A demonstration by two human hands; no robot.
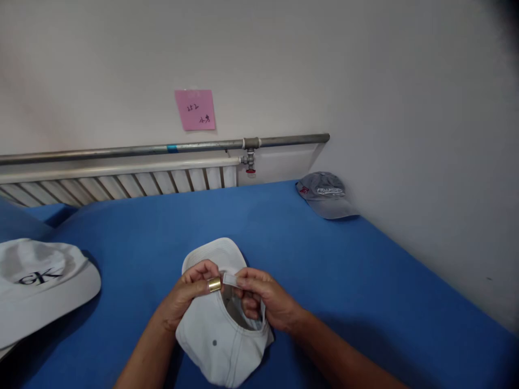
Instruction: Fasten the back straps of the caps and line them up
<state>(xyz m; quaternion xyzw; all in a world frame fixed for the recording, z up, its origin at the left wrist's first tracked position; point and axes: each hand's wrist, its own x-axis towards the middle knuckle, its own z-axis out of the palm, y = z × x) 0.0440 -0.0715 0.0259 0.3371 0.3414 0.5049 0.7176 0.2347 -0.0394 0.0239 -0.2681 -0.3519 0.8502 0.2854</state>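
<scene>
A white baseball cap [221, 340] lies on the blue surface [344, 270] in front of me, its back opening turned up. My left hand [190, 294] pinches the brass buckle [214, 284] of the cap's back strap. My right hand [263, 300] holds the white strap end [229, 279] right beside the buckle, with its lower fingers curled into the cap's opening. Both hands rest over the cap's rear.
Another white cap with black lettering [40, 286] lies at the left edge. A grey cap [326, 194] sits at the far right corner against the wall. A radiator [121, 183], a metal pipe [162, 148] with a valve, and a pink note [195, 109] are behind.
</scene>
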